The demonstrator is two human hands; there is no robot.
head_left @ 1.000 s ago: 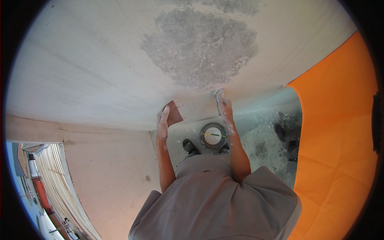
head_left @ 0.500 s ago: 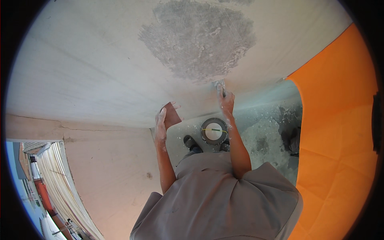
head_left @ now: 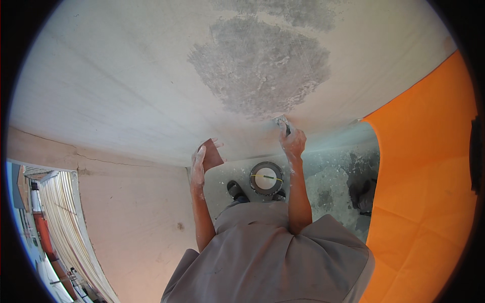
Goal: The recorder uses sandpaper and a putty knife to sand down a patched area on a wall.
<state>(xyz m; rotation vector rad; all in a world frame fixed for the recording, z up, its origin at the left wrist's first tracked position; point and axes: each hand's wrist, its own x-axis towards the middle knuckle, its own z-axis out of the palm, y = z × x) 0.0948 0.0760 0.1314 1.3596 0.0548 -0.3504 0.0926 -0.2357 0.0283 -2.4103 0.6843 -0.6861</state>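
Note:
My right hand is closed around a small putty knife, its blade smeared with pale paste. The blade touches the wall at the lower edge of a rough grey patch. My left hand is closed on a reddish-brown sheet of sandpaper, gripped between thumb and fingers, apart from the wall. White dust coats both hands. Below and between them, a round dark bucket with a white middle and a yellow handle stands on the floor by my feet.
An orange sheet hangs along the right side. At the left, a cracked side wall meets an opening with corrugated panels beyond. The floor is spattered with white, and a dark object lies near the orange sheet.
The whole view has tilted, so the wall patch sits lower and a second grey patch shows above. The right hand stays at the patch's lower edge with the putty knife; the left keeps the sandpaper.

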